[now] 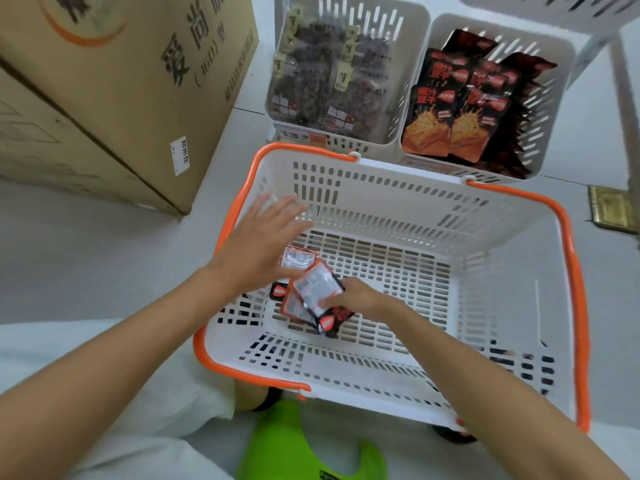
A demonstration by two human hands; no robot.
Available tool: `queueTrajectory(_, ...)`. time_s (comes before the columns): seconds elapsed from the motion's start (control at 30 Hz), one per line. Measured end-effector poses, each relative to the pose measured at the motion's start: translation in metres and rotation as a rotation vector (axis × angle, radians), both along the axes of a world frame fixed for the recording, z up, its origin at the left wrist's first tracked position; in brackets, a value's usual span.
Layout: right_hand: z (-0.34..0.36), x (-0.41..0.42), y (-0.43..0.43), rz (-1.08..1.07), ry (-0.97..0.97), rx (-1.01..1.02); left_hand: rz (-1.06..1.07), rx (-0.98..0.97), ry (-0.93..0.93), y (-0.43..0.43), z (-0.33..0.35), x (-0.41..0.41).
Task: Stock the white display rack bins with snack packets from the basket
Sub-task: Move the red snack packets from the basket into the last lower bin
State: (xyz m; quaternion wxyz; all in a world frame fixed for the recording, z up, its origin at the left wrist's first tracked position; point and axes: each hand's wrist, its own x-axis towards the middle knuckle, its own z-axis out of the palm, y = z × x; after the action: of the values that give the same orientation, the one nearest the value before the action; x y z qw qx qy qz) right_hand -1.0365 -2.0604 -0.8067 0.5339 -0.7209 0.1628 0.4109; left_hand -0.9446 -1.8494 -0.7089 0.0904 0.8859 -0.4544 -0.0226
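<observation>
Hands reach into a slotted white plastic basket (398, 209) rimmed in orange, set on the pale floor. Her right hand (353, 297) pinches a few glossy snack packets (317, 294) low in the basket; the left hand (263, 240) hovers above them, fingers spread and holding nothing. Beyond stand two perforated white bins: the left bin (412, 64) holds clear pouches of dark snacks, the right bin (554, 84) black-and-red packets. A corrugated cardboard box (131, 81) sits alongside.

Bright, even, nearly shadowless light; motion blur on the left hand (263, 244), wide-angle bending at edges.
</observation>
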Motion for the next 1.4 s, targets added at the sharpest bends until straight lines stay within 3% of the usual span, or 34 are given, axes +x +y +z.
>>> queueTrajectory(0.1,0.050,0.012,-0.021,-0.328,-0.019,0.284,-0.131,0.237,0.222,-0.023,-0.014,-0.020)
queueTrajectory(0.17,0.080,0.017,-0.039,-0.403,-0.044,0.337,-0.010,0.029,0.396,-0.038,-0.020,-0.026)
queueTrajectory(0.3,0.097,0.020,-0.067,-0.540,-0.249,0.074,0.428,-0.498,0.993,-0.068,-0.016,-0.018)
queueTrajectory(0.4,0.084,0.010,-0.065,-0.489,-0.333,0.109,0.389,-0.486,1.418,-0.081,-0.014,-0.020)
queueTrajectory(0.43,0.075,0.007,-0.062,-0.464,-0.314,0.161,0.330,-0.426,1.458,-0.084,-0.018,-0.023)
queueTrajectory(0.5,0.060,0.000,-0.061,-0.487,-0.292,0.175,0.265,-0.239,1.317,-0.084,-0.036,-0.025)
queueTrajectory(0.63,0.041,-0.010,-0.077,-0.611,-0.202,0.098,0.302,0.240,0.754,-0.053,-0.096,-0.018)
queueTrajectory(0.73,0.028,-0.017,-0.088,-0.612,-0.171,0.056,0.220,0.500,0.600,-0.036,-0.142,-0.022)
queueTrajectory(0.83,0.027,-0.023,-0.090,-0.607,-0.156,0.045,0.159,0.557,0.435,-0.033,-0.160,-0.023)
queueTrajectory(0.93,0.027,-0.028,-0.090,-0.584,-0.157,0.029,0.188,0.366,0.501,-0.036,-0.152,-0.021)
queueTrajectory(1.07,0.046,-0.022,-0.092,-0.540,-0.168,0.069,0.346,0.061,0.796,-0.063,-0.105,-0.010)
queueTrajectory(1.27,0.110,0.006,-0.103,-0.447,-0.338,0.126,0.289,-0.237,1.283,-0.120,0.002,0.031)
queueTrajectory(1.33,0.125,0.014,-0.109,-0.479,-0.390,0.136,0.406,-0.390,1.329,-0.142,0.028,0.038)
queueTrajectory(1.4,0.135,0.021,-0.119,-0.569,-0.427,0.178,0.601,-0.681,1.373,-0.165,0.045,0.044)
